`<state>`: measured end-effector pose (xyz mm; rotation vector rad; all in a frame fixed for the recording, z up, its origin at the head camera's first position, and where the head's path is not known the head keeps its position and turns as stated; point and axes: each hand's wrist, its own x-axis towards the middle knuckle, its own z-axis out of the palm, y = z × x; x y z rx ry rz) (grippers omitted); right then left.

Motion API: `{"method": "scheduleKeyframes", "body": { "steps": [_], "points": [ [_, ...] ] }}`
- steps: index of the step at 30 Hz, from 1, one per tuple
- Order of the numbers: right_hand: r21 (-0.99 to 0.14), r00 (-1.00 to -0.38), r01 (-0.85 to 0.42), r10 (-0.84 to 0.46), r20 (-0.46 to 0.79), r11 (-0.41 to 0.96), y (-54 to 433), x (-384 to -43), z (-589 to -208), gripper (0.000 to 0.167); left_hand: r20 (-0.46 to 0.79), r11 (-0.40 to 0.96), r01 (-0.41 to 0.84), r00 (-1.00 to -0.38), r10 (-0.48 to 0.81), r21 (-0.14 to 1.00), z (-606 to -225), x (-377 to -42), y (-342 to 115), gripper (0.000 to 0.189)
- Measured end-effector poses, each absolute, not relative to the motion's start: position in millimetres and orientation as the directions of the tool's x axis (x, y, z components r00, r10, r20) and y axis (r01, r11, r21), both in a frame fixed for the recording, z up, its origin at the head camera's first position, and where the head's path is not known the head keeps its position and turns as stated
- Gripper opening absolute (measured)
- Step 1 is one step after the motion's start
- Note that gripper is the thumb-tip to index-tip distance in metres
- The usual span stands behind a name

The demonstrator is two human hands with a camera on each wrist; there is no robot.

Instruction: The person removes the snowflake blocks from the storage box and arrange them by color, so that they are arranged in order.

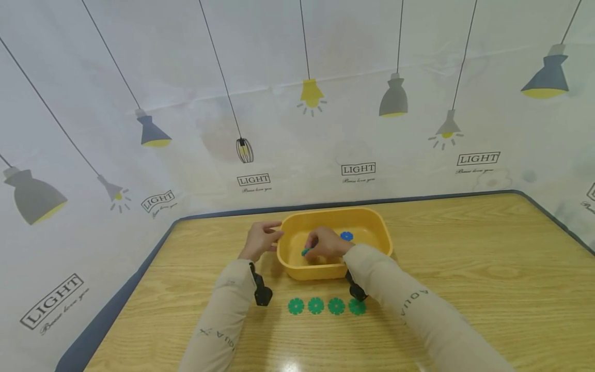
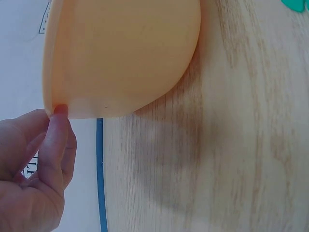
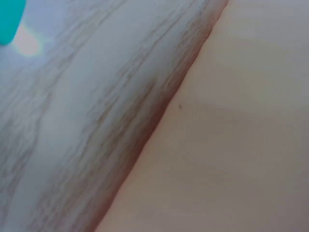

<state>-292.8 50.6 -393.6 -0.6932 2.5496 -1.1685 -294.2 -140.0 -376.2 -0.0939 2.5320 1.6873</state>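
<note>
A yellow plastic basin [image 1: 334, 273] stands on the wooden table. At its left end my left hand [image 1: 260, 240] grips the rim; in the left wrist view the fingers of that hand [image 2: 46, 159] pinch the edge near a corner. Inside the basin, my right hand [image 1: 325, 243] holds a green flower-shaped disc [image 1: 304, 252] between thumb and fingers. Beyond it lies a blue flower-shaped disc [image 1: 346, 236] on the basin floor. The right wrist view does not show the right hand, only a pale surface, the tabletop and part of a green piece [image 3: 8, 19].
Several green flower-shaped discs [image 1: 316, 305] lie in a row in front of the basin, the rightmost close to the right forearm. The wooden table [image 1: 465, 248] has a dark blue border against a wall covering printed with lamps.
</note>
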Motion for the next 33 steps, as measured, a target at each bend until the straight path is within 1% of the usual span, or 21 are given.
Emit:
{"method": "scheduleKeyframes", "body": {
  "steps": [3, 11, 17, 24, 28, 33],
  "points": [
    [-0.791, -0.848, -0.270, -0.525, -0.075, 0.549, 52, -293, -394, 0.015, -0.113, 0.388, -0.104, -0.994, 0.000, 0.916, -376, -294, -140, 0.036],
    [-0.767, -0.839, -0.239, -0.524, -0.146, 0.596, 53, -293, -395, 0.023, -0.110, 0.382, -0.101, -0.994, 0.003, 0.918, -376, -294, -139, 0.035],
    [-0.760, -0.836, -0.262, -0.533, -0.129, 0.595, 56, -294, -398, 0.019, -0.108, 0.388, -0.098, -0.994, 0.003, 0.916, -376, -293, -139, 0.036],
    [-0.776, -0.825, -0.316, -0.562, -0.059, 0.546, 60, -295, -401, 0.012, -0.099, 0.388, -0.090, -0.995, 0.002, 0.917, -376, -294, -139, 0.037],
    [-0.787, -0.813, -0.326, -0.580, -0.049, 0.524, 62, -294, -401, 0.010, -0.108, 0.392, -0.100, -0.994, -0.001, 0.914, -376, -294, -140, 0.037],
    [-0.816, -0.813, -0.269, -0.575, -0.092, 0.512, 66, -291, -394, 0.008, -0.115, 0.401, -0.107, -0.993, -0.004, 0.910, -377, -295, -140, 0.036]
  ]
}}
